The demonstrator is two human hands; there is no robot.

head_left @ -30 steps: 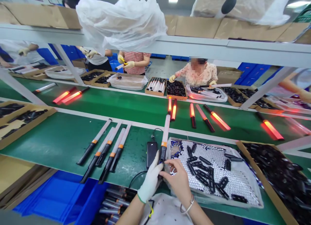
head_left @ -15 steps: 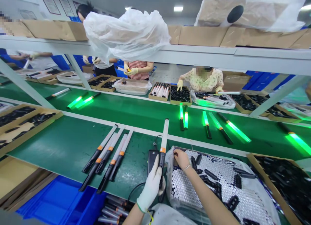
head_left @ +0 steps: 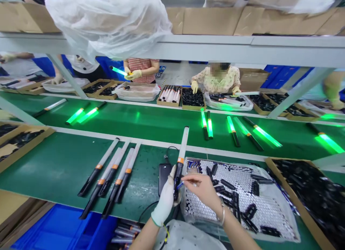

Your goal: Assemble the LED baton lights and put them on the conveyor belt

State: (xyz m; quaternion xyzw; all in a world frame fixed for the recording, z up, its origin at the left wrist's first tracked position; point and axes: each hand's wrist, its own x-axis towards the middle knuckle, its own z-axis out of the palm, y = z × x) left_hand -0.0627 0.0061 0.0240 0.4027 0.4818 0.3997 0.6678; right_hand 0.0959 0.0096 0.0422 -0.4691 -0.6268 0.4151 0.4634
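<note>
The gloved left hand gripped the baton upright. The right hand pinched a battery at its handle, mid-loading. Next would likely be sliding it in straight.

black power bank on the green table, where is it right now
In the head view the power bank lies low at centre, just left of the baton held in the gloved left hand, right of four unlit batons.

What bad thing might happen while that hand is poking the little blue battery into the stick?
The right hand pinches a small battery by its tip; it might slip and drop. The gloved left hand grips only the baton handle's lower end, so the long tube might wobble and spoil the aim.
</note>
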